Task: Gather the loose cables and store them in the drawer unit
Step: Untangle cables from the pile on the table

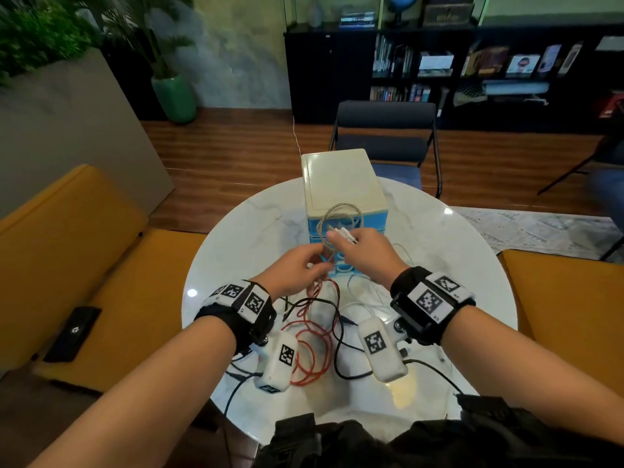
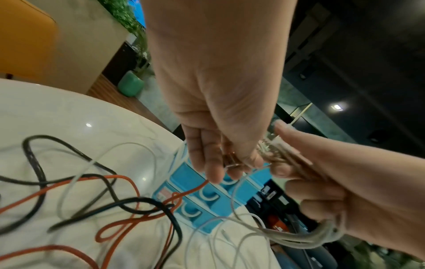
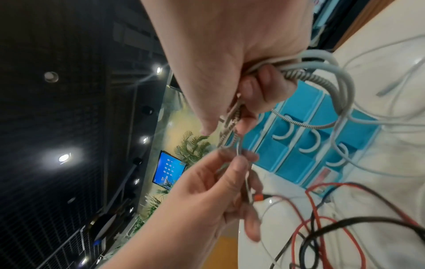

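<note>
A blue drawer unit [image 1: 341, 177] with a cream top stands at the back of the round white table [image 1: 236, 238], all its drawers shut. In front of it my right hand [image 1: 344, 236] grips a coiled grey braided cable [image 1: 341, 207] together with white cable loops [image 3: 340, 76]. Just below, my left hand [image 1: 315, 266] pinches the hanging end of that braided cable [image 3: 230, 118]. A red cable [image 1: 317, 349], a black cable [image 1: 341, 329] and thin white cables [image 1: 364, 304] lie tangled on the table beneath my wrists.
A dark chair [image 1: 385, 130] stands behind the table. Yellow sofas [image 1: 84, 238] flank it left and right, and a black flat device [image 1: 72, 332] lies on the left seat. A black lead [image 1: 435, 369] runs off the table's near right edge.
</note>
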